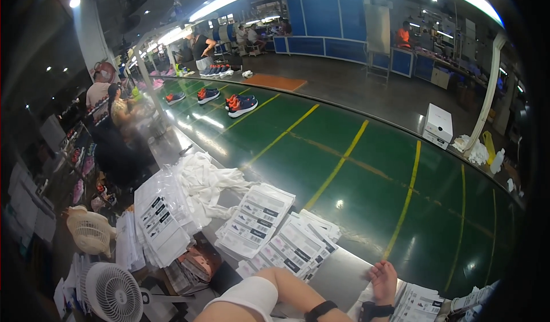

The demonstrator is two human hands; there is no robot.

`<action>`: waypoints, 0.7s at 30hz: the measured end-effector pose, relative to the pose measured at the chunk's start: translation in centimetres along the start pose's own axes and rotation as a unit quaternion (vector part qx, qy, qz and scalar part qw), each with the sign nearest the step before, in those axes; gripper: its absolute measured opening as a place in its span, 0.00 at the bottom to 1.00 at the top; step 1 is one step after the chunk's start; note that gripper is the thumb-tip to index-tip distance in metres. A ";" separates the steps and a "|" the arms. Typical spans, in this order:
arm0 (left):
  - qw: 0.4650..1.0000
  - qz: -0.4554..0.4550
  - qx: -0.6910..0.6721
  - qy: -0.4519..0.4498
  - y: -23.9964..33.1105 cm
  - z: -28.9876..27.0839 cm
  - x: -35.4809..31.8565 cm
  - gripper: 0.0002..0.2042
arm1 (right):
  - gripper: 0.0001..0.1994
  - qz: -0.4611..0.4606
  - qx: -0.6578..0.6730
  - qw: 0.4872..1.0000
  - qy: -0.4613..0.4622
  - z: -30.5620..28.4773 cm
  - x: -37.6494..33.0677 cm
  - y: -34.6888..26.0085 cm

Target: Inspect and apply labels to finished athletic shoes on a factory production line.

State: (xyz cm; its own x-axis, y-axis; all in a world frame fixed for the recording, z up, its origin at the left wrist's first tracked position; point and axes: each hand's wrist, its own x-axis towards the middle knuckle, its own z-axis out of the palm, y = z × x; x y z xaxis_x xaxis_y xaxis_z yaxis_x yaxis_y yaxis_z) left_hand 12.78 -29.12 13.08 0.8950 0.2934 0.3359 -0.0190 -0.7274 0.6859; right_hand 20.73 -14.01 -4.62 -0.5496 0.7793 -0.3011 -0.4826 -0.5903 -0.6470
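My right hand (384, 282) is raised at the green belt's near edge, a black band round its wrist. Its fingers are loosely curled and slightly blurred, with nothing visible in them. My left arm, in a white sleeve (246, 296) and with a black band, bends across the lower edge; its hand is out of view. Beside the right wrist lies a stack of printed sheets (421, 306). Left of it, on the metal ledge (349, 264), are fanned label sheets (292, 242) and another label stack (255, 219), both printed with small shoe pictures.
Dark blue and orange shoes (242, 105) stand on the green belt (366, 201), marked with yellow lines. White cloth (206, 179) and bagged label sheets (163, 219) lie leftward, near a white fan (114, 293). A shoebox (438, 124) stands beyond the belt. Several people work farther off.
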 end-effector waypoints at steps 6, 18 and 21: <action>0.999 0.022 0.001 -0.031 0.3 0.1 0.2 0.08 | 0.08 0.000 0.015 1.000 -0.005 -0.1 0.3 0.1; 0.987 0.070 0.027 -0.140 1.9 -1.4 1.4 0.08 | 0.08 0.005 0.010 1.000 -0.001 -0.1 0.2 0.1; 0.988 0.064 0.003 -0.140 2.0 -2.3 1.1 0.08 | 0.08 0.002 0.005 1.000 0.003 -0.1 0.3 0.2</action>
State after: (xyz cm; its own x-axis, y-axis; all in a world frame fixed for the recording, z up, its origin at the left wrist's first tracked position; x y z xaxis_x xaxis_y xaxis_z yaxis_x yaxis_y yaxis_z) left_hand 12.69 -28.88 16.29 0.9736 0.0159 0.2275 -0.1384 -0.7517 0.6448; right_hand 20.60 -13.88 -4.89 -0.5472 0.7782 -0.3083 -0.4868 -0.5955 -0.6391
